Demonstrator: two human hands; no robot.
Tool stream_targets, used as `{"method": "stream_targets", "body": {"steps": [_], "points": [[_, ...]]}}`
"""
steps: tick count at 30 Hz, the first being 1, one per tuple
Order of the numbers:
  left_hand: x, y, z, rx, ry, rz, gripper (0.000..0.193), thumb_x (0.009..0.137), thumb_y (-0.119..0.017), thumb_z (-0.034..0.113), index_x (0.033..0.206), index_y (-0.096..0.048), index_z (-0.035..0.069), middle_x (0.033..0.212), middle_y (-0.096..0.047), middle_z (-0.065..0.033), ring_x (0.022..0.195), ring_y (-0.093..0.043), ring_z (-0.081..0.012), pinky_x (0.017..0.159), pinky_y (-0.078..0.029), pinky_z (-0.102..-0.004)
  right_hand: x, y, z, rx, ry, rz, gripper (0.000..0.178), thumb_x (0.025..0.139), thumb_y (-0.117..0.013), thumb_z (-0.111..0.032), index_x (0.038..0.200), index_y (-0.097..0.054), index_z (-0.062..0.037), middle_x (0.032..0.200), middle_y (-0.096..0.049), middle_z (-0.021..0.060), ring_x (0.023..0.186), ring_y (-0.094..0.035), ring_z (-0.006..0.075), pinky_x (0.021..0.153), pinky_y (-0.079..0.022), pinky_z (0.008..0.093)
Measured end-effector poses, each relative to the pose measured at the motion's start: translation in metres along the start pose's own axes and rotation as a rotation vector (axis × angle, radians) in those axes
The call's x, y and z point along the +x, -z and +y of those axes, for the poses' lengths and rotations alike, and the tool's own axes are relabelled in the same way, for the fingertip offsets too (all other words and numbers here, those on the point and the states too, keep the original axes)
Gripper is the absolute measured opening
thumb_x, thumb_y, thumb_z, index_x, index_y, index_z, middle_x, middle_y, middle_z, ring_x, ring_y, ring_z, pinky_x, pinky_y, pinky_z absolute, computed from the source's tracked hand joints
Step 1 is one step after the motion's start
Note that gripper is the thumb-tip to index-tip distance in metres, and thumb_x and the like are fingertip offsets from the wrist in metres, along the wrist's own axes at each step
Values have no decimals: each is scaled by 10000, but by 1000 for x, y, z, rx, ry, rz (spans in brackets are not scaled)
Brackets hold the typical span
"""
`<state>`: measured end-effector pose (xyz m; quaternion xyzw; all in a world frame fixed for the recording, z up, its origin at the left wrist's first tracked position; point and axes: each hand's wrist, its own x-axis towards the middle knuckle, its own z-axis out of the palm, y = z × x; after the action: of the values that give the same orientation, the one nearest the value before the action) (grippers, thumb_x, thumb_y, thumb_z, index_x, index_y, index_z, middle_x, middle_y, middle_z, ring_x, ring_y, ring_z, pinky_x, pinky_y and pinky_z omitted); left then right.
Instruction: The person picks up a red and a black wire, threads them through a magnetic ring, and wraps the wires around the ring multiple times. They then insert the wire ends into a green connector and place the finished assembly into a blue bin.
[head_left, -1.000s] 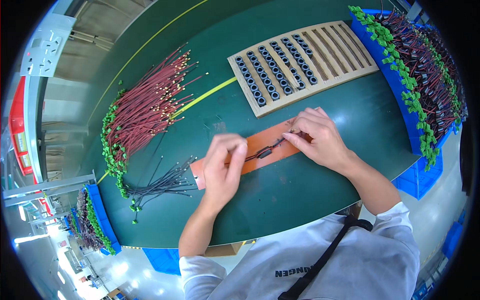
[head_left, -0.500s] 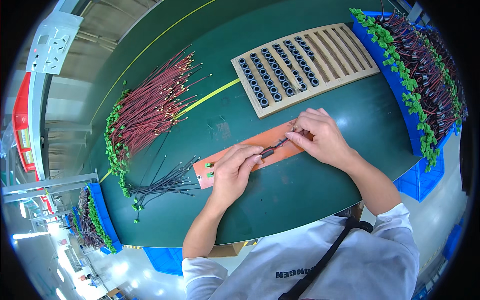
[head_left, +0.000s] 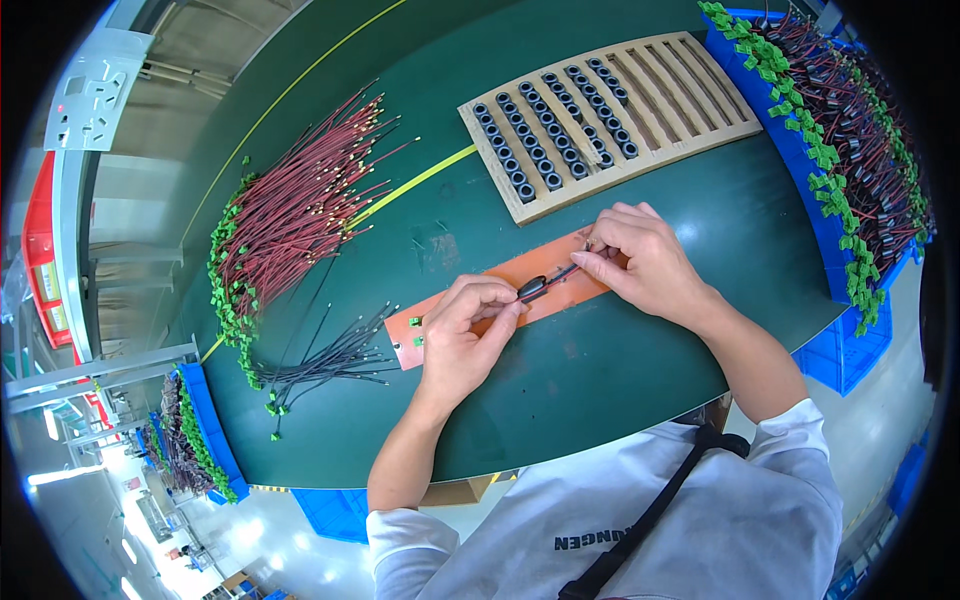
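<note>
Between my two hands runs a thin red-and-black wire pair [head_left: 563,272] with a black cylindrical sleeve, like a ferrite core [head_left: 533,288], on it. My left hand [head_left: 462,325] pinches the wires at the sleeve's left end. Fingertips of my right hand [head_left: 645,262] are closed on the other end of the wires, which they partly hide. Both hands hover over a long orange board [head_left: 568,294] lying on the green table. Two small green connectors [head_left: 417,341] sit at the board's left end, beside my left hand.
A wooden tray [head_left: 530,213] with rows of black cores lies beyond my hands. Red wires [head_left: 310,180] with green connectors spread at left, black wires [head_left: 330,355] nearer. A blue bin [head_left: 775,150] of wire assemblies stands right; another blue bin [head_left: 212,435] is at lower left.
The black core and the wires have come slightly farther from me, and the wire stretch between my hands looks straighter. Both hands keep their pinch. The whole view has shifted a little.
</note>
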<state>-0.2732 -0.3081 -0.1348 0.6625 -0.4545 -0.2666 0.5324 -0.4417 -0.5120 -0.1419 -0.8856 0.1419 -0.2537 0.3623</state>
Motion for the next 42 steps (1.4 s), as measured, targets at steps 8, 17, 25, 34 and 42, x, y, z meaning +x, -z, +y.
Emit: {"method": "stream_targets", "body": {"steps": [8, 17, 25, 34, 42], "points": [[11, -5, 8, 640, -503, 26, 241, 769, -759, -104, 963, -654, -7, 1027, -679, -150, 991, -681, -355, 791, -570, -434, -1, 0, 1, -28, 15, -13, 237, 880, -772, -165, 757, -599, -59, 735, -629, 48, 701, -572, 233, 689, -386, 384], [7, -12, -1, 296, -146, 25, 257, 835, -789, -53, 1012, -616, 15, 1084, -744, -149, 991, -735, -255, 865, -607, -339, -2, -1, -7, -103, 64, -53, 185, 872, -767, -149, 775, -633, -66, 766, -639, 41, 767, -585, 228, 736, -398, 384], [15, -27, 4, 255, -31, 65, 371, 826, -789, -63, 1140, -601, -3, 1048, -727, -155, 968, -758, -252, 808, -627, -323, -1, 9, 3, -94, 59, -90, 160, 880, -754, -154, 800, -650, -63, 771, -634, 46, 775, -579, 233, 746, -404, 388], [22, -39, 12, 91, 126, 78, 380, 847, -763, -84, 1161, -569, 3, 1063, -745, -150, 988, -765, -236, 849, -635, -317, -3, 16, 14, -92, 156, -30, 208, 872, -759, -126, 765, -592, -62, 762, -615, 54, 775, -570, 238, 763, -404, 395], [22, -30, 6, 165, 20, 40, 377, 821, -800, -60, 1137, -604, 2, 1098, -715, -136, 1002, -751, -243, 850, -622, -328, -14, 27, 22, -9, -36, -10, 266, 894, -757, -122, 742, -545, -67, 691, -513, 38, 695, -467, 224, 731, -362, 374]]}}
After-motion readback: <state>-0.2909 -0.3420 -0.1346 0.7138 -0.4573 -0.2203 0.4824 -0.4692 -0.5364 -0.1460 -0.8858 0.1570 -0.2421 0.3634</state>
